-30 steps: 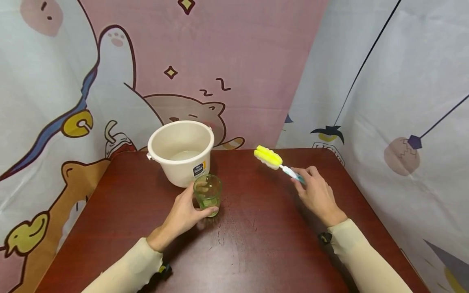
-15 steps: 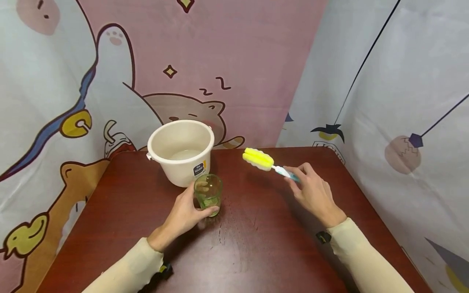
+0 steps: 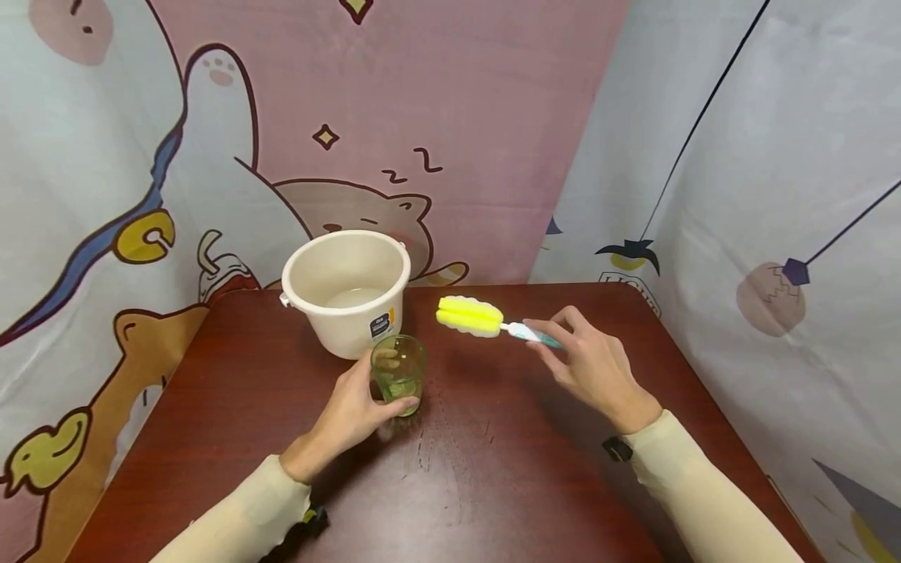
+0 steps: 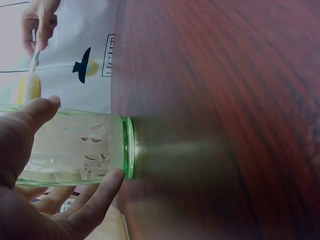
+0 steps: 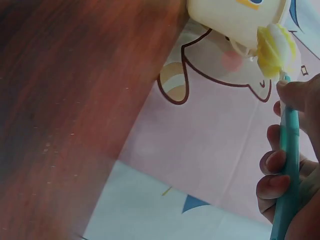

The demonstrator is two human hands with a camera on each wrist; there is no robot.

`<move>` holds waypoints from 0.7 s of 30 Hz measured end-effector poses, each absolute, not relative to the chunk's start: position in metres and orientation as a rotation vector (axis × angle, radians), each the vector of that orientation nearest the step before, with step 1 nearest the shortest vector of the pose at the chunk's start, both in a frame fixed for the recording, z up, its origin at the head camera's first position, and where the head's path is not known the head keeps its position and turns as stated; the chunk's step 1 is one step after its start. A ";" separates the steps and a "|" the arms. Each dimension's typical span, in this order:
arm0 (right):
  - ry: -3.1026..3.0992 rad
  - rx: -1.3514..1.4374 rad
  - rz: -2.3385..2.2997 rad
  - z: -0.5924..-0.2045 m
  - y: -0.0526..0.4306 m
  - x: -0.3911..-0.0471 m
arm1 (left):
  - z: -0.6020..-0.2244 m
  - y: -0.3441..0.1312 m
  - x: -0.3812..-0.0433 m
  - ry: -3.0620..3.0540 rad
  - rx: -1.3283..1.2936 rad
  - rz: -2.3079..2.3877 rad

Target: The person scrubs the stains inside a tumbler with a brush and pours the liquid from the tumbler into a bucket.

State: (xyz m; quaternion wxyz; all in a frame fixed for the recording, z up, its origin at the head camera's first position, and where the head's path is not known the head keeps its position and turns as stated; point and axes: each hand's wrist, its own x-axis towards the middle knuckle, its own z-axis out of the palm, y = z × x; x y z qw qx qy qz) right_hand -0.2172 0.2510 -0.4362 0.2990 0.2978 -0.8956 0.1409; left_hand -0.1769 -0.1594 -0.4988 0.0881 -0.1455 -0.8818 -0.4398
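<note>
A green-tinted drinking glass stands upright on the table, just in front of the bucket. My left hand grips it from the left side, thumb at the front and fingers behind. In the left wrist view the glass has its thick green base at the tabletop. My right hand pinches the teal-and-white handle of a sponge bottle brush above the table. The brush's yellow and white sponge head points left toward the glass, a little higher than its rim. In the right wrist view, fingers curl round the teal handle.
A cream bucket with a dark label stands at the back left, right behind the glass. Water marks dot the red-brown table to the right of the glass. Printed cloth walls close off the back and both sides.
My right hand has carried the bottle brush left and slightly down, bringing its sponge head nearer the glass. The left hand and the glass have stayed in place.
</note>
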 end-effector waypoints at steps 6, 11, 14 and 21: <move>-2.323 0.911 0.292 -0.418 0.241 -0.215 | -0.499 -0.158 -0.177 -2.620 -0.441 -1.293; -2.249 1.003 0.237 -0.405 0.229 -0.218 | -0.502 -0.162 -0.176 -2.633 -0.425 -1.302; -2.204 1.053 0.202 -0.395 0.222 -0.222 | -0.501 -0.162 -0.176 -2.632 -0.421 -1.315; -2.105 1.153 0.132 -0.370 0.206 -0.229 | -0.502 -0.161 -0.178 -2.627 -0.436 -1.330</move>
